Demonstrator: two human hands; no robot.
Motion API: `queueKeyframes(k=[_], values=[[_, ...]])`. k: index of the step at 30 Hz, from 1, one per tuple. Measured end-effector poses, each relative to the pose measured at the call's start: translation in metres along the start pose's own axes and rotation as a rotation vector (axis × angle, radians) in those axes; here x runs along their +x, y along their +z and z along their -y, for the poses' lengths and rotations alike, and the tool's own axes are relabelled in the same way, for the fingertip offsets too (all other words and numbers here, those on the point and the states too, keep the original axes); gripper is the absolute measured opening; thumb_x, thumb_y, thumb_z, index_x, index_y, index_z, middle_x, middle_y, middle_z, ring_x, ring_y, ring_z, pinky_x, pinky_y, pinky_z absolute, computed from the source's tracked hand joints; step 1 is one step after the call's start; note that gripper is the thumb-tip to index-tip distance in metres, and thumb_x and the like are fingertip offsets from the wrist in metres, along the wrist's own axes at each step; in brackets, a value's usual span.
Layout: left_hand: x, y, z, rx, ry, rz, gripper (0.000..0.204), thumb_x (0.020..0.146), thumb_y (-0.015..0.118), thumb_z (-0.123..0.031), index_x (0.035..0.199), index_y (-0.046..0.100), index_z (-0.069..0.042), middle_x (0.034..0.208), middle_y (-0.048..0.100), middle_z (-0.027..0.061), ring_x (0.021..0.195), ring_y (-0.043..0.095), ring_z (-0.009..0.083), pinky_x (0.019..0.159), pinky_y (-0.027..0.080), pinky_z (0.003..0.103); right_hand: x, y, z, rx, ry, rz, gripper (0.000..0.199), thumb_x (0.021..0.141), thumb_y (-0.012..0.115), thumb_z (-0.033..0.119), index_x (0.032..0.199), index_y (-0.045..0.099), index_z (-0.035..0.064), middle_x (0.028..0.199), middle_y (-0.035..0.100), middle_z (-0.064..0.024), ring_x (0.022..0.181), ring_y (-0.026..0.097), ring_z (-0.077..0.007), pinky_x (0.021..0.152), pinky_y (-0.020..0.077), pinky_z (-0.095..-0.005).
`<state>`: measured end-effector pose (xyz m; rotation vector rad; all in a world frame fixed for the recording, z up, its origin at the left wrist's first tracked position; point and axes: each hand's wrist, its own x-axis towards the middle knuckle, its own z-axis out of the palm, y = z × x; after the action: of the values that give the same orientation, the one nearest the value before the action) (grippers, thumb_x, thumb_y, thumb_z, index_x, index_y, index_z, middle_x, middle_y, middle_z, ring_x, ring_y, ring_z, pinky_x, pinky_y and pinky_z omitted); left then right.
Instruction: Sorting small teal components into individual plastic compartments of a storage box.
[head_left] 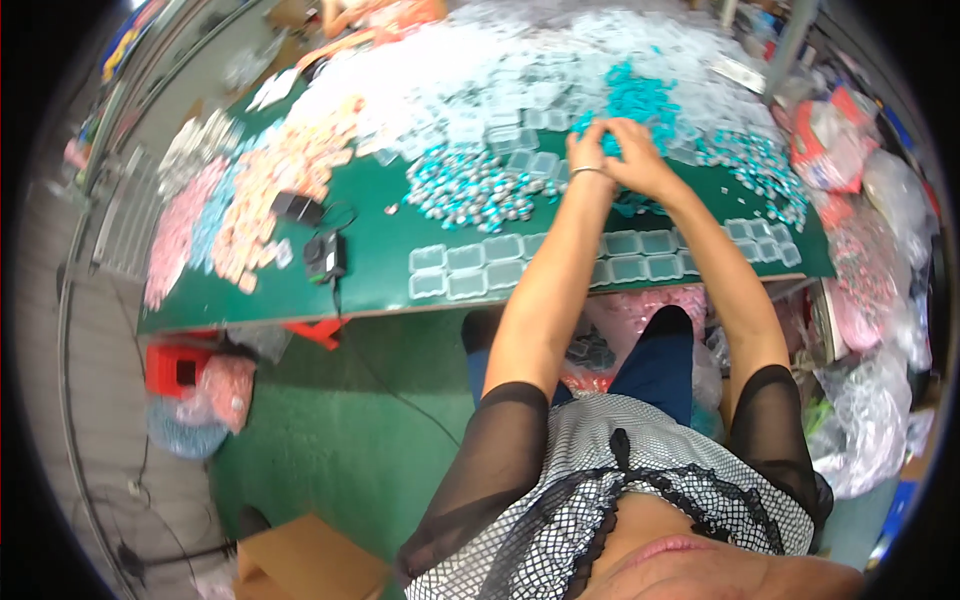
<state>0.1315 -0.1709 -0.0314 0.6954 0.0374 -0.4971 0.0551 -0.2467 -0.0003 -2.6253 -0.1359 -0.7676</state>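
Both my arms reach out over a green table (370,250). My left hand (588,150) and my right hand (636,152) are close together at the near edge of a heap of small teal pieces (635,95), fingers bent down into it. What the fingers pinch is too small to tell. A thin bangle sits on my left wrist. Left of my hands lies a pile of round teal-and-silver pieces (470,185). Two rows of small clear plastic boxes (500,262) stand along the table's near edge, under my forearms.
Many empty clear boxes (520,70) cover the table's far side. Pink and orange pieces (270,180) are heaped at the left, with a black charger and cable (325,255) beside them. Plastic bags (870,420) crowd the right side. A red stool (175,365) and a cardboard box (305,560) are on the floor.
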Motion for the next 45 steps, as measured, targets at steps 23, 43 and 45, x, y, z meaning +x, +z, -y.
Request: queueKeyframes(k=[23,43,45], values=[[-0.005,-0.004,0.0,-0.44,0.108,-0.151,0.047,0.083,0.065,-0.012,0.117,0.033,-0.008,0.085,0.056,0.0123,0.065,0.055,0.0232,0.047,0.046,0.036,-0.029,-0.029,0.031,0.399,0.194,-0.013,0.03,0.079,0.068,0.01,0.108,0.062,0.0052,0.1,0.058,-0.0045,0.085,0.057,-0.0118,0.074,0.0483,-0.0248],[-0.023,-0.025,-0.017,-0.486,-0.333,0.036,0.023,0.084,0.062,-0.025,0.088,0.052,-0.005,0.072,0.057,0.0056,0.059,0.055,0.0157,0.044,0.044,0.025,-0.083,-0.069,-0.02,1.09,0.554,-0.201,0.028,0.087,0.063,0.02,0.107,0.048,0.0065,0.084,0.062,-0.0054,0.061,0.059,-0.0116,0.049,0.0453,-0.0221],[-0.021,-0.042,-0.035,-0.489,-0.376,0.11,0.025,0.085,0.062,-0.027,0.09,0.053,-0.004,0.072,0.056,0.0055,0.058,0.054,0.0156,0.045,0.044,0.025,-0.097,-0.092,-0.036,1.049,0.62,-0.18,0.025,0.087,0.062,0.019,0.106,0.053,0.0066,0.085,0.062,-0.0044,0.065,0.061,-0.0122,0.053,0.048,-0.0224]])
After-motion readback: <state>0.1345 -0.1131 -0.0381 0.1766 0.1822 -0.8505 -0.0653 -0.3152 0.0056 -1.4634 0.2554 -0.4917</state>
